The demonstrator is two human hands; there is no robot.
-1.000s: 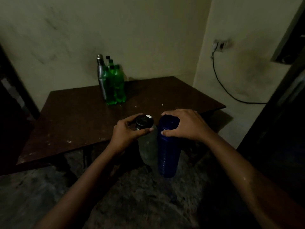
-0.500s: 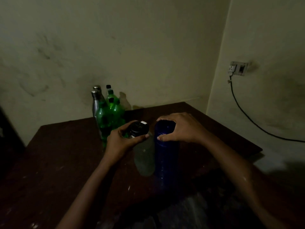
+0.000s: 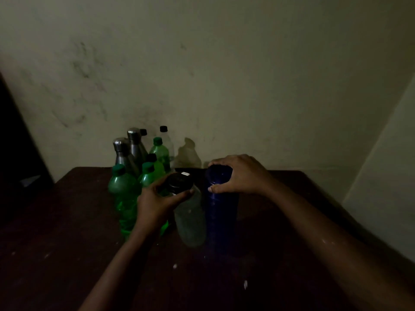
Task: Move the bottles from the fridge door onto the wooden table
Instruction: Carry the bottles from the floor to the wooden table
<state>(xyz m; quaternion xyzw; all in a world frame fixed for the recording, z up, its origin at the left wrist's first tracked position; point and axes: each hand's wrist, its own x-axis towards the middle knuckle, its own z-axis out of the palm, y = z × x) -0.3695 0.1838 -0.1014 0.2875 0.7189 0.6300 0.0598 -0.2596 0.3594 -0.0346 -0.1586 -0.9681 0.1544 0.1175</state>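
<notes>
My left hand (image 3: 157, 203) grips the black cap of a clear bottle (image 3: 190, 218). Beside it, my right hand (image 3: 238, 173) holds the top of a tall dark blue bottle (image 3: 221, 212). Both bottles hang upright over the dark wooden table (image 3: 67, 254), close to its surface; whether they touch it I cannot tell. Just left of them stands a group of green plastic bottles (image 3: 123, 194), two steel bottles (image 3: 124, 153) and a clear bottle with a black cap (image 3: 167, 140), near the back wall.
A stained pale wall rises behind the table and another wall closes the right side. A dark opening or door edge (image 3: 20, 153) lies at the far left. White specks dot the table's near surface.
The view has moved closer over the table. Both hands have carried the clear and blue bottles forward, from in front of the table to a spot beside the standing group.
</notes>
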